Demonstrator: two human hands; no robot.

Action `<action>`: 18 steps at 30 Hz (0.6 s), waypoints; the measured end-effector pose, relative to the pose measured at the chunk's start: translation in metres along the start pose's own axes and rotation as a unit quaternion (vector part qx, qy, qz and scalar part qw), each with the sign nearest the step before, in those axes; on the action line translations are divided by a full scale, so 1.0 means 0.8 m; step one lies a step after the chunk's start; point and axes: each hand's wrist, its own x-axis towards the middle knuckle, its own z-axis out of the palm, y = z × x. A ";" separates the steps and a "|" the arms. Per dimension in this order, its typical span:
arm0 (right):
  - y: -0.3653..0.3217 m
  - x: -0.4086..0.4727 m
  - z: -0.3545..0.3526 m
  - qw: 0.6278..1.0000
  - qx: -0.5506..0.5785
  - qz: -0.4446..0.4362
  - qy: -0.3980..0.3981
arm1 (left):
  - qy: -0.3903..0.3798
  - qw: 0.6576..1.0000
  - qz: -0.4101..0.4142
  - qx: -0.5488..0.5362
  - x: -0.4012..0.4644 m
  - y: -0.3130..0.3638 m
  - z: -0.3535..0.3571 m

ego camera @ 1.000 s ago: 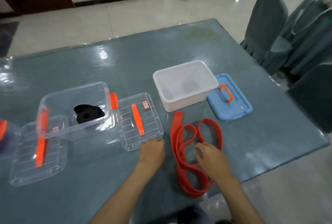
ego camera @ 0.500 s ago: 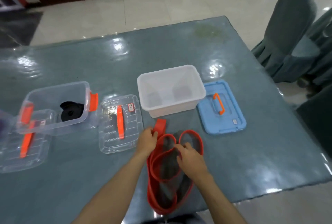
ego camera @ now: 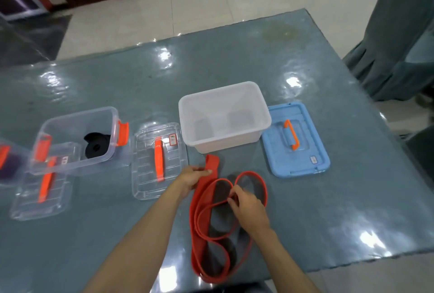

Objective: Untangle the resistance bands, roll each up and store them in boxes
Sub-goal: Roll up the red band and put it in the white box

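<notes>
1. Red resistance band [ego camera: 206, 220] lies in loose overlapping loops at the near edge of the table [ego camera: 305, 76], its lowest loop toward 6 o'clock at the edge. Judged: spread flat so the crossings can be read and untangled before rolling.
2. Right hand [ego camera: 249, 205], forearm entering from 5 o'clock, palm down; grip narrow, fingertips pinching one strand where loops cross.
3. Left hand [ego camera: 191, 178], forearm from 7 o'clock; grip closed on the flat band end, whose tip sticks up toward 12 o'clock. Judged: anchors the end as the start of the roll.
4. Beyond, at 12 o'clock: open white box [ego camera: 225, 116], likely this band's store; blue lid [ego camera: 297, 140] at its 3 o'clock.
5. Toward 9 o'clock: clear box [ego camera: 77, 137] already holding a rolled black band [ego camera: 96, 146].
</notes>
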 end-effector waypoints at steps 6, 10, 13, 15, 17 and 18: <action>-0.007 0.010 0.010 0.992 0.085 0.074 0.061 | -0.006 0.995 0.062 0.079 -0.023 -0.004 -0.007; -0.020 0.014 0.014 0.972 0.148 0.148 0.110 | 0.075 0.981 0.161 0.079 -0.045 -0.017 -0.024; -0.029 0.013 0.007 0.950 0.190 0.176 0.173 | 0.097 0.973 0.203 0.053 -0.065 -0.033 -0.038; -0.034 0.011 -0.002 0.937 0.201 0.186 0.216 | 0.130 0.967 0.219 0.021 -0.076 -0.045 -0.050; -0.042 0.008 -0.011 0.928 0.201 0.195 0.246 | 0.157 0.961 0.226 -0.015 -0.084 -0.056 -0.064; -0.045 0.006 -0.014 0.926 0.197 0.198 0.255 | 0.166 0.959 0.227 -0.030 -0.089 -0.061 -0.071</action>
